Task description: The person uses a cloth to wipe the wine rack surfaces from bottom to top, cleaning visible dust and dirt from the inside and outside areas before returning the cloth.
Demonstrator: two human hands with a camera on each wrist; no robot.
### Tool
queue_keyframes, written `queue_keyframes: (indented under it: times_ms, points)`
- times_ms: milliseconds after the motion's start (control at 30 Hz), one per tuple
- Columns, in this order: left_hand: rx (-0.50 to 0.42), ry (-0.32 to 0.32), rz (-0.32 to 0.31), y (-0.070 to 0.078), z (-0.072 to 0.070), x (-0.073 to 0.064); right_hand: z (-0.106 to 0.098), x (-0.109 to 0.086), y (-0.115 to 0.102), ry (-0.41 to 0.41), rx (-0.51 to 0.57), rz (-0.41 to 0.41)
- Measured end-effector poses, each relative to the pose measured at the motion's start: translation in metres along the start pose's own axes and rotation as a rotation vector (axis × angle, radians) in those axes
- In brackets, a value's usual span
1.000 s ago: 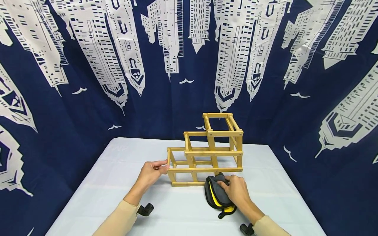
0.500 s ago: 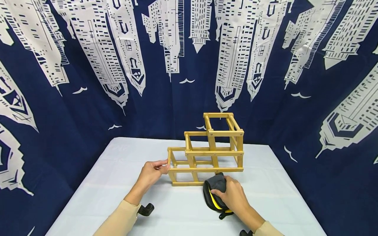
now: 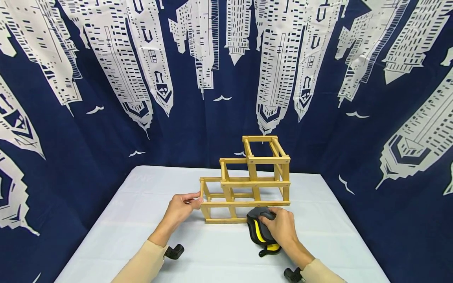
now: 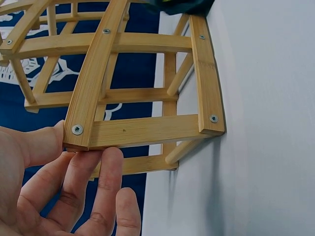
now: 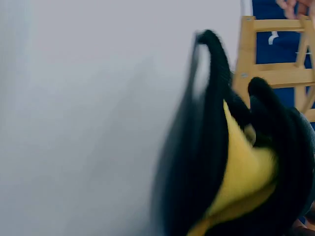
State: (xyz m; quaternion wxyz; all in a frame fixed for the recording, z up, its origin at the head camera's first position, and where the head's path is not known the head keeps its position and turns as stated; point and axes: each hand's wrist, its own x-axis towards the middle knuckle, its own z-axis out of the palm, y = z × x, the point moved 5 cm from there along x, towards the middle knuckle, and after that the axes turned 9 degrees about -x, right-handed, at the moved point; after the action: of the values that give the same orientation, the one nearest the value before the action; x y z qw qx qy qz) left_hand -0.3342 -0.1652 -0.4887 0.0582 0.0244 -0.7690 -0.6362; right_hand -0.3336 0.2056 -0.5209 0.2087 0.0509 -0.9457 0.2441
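Stepped wooden rack point(image 3: 255, 184) and padded grey mitt point(image 3: 261, 230) are held.
By the left hand point(image 3: 181, 208), the rack's corner is pinched; by the right hand point(image 3: 283, 227), the mitt, just before the rack. Metal screw heads point(image 4: 77, 129) are shown sharply in the left wrist view; thick black edges point(image 5: 212, 147) around yellow lining point(image 5: 243, 164), in the right.

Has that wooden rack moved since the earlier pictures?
No: in the head view, the wooden rack keeps its place relative to the white table.
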Motion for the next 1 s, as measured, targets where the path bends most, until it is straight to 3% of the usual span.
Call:
queue_keyframes:
  times_ms: [200,433,500,767,1000]
  points:
    - [-0.002,-0.006,0.001,-0.001,0.001,0.0,-0.011,-0.003,-0.002,-0.031,-0.01,0.032]
    - [-0.028,-0.012,-0.001,-0.004,0.001,0.001,-0.03,-0.016,-0.011,-0.071,-0.056,-0.051]
    - [-0.042,-0.019,-0.008,-0.005,0.0,0.001,-0.036,-0.021,-0.018,-0.03,-0.062,-0.122]
    - [-0.093,-0.043,-0.067,-0.007,-0.005,0.003,-0.045,-0.032,-0.064,0.233,-0.029,-0.579]
    - [-0.084,-0.067,-0.095,-0.008,-0.003,0.004,-0.022,-0.027,-0.105,0.306,0.039,-0.729]
